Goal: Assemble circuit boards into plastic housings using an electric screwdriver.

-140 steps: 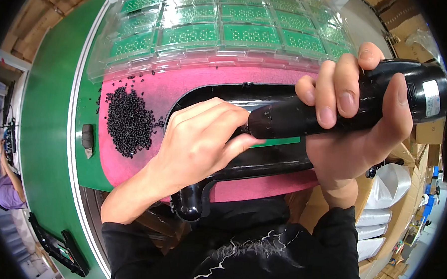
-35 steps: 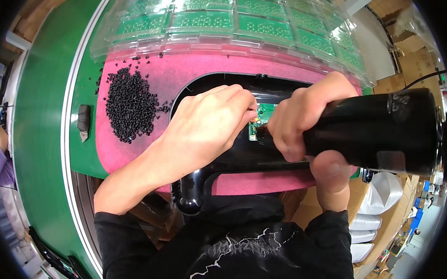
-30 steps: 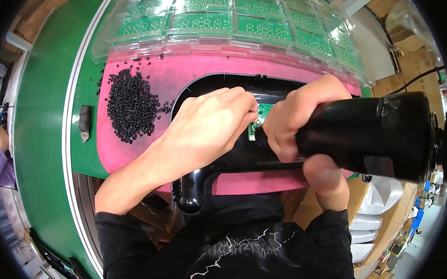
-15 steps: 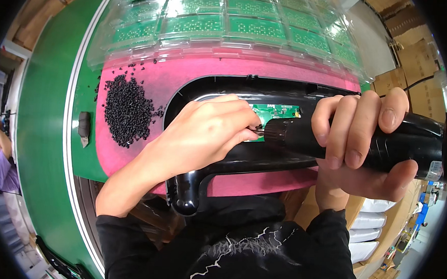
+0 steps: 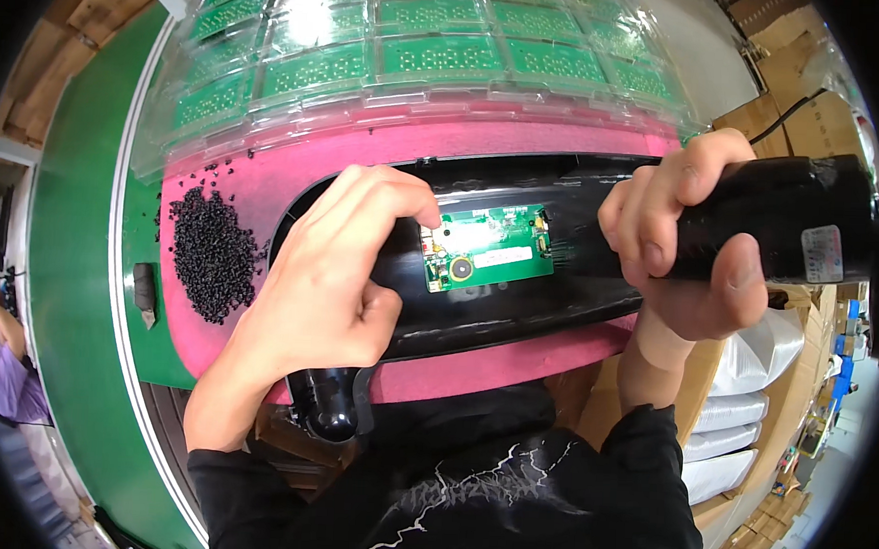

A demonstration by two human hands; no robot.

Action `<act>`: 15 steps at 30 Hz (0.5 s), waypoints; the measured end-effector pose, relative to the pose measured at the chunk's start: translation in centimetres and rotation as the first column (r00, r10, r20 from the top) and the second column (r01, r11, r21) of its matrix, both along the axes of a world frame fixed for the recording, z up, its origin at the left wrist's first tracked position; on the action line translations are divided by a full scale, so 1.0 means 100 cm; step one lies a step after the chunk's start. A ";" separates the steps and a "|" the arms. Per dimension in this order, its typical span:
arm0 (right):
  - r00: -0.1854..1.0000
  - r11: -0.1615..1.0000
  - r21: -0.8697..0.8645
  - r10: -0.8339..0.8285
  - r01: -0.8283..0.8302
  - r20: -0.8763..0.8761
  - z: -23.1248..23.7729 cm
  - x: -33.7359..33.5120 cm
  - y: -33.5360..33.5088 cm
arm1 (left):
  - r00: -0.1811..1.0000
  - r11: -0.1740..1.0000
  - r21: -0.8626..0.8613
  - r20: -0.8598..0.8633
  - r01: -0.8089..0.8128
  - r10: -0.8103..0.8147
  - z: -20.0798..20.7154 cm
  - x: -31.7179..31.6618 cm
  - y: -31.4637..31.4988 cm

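Observation:
My right hand is wrapped round a thick black electric screwdriver, held level over the right end of a long black plastic housing. The fingers hide the tool's front end. Inside the housing lies a green circuit board with a white label strip and a round part. My left hand rests over the housing's left part, empty as far as I can see. Its forefinger reaches the board's upper left corner, and the bent thumb is apart from it.
A pile of small black screws lies on the pink mat, left of the housing. Behind stand clear plastic trays of green boards. A dark wrapped blade lies at far left. White packs fill a carton at right.
My left hand has drawn away left from the screwdriver's tip, its finger and thumb parting. The screwdriver has moved right, off the board, uncovering it. The whole view has shifted slightly.

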State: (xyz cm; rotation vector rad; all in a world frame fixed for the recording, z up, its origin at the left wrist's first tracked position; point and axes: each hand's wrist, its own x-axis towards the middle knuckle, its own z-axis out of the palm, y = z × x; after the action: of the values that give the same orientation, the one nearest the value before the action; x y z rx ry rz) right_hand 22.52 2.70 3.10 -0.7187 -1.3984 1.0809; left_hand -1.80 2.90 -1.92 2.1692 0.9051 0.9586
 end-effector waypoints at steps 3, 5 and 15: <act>0.999 0.999 -0.007 -0.036 0.037 0.041 0.000 -0.005 -0.003 | 1.000 0.999 -0.039 0.017 -0.016 0.017 -0.002 -0.002 0.000; 0.996 0.998 -0.010 -0.056 0.057 0.065 0.002 -0.005 -0.002 | 0.993 0.993 0.062 0.068 -0.102 0.097 -0.007 -0.003 0.002; 0.993 0.990 -0.083 0.118 -0.117 0.001 -0.008 -0.002 0.005 | 0.911 0.937 0.101 -0.220 -0.334 0.349 -0.009 -0.019 0.009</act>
State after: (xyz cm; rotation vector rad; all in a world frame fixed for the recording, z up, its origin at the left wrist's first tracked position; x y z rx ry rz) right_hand 22.31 3.17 2.25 -0.7061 -1.4219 1.2354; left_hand -3.72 3.81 -2.81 2.2527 1.4249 0.9077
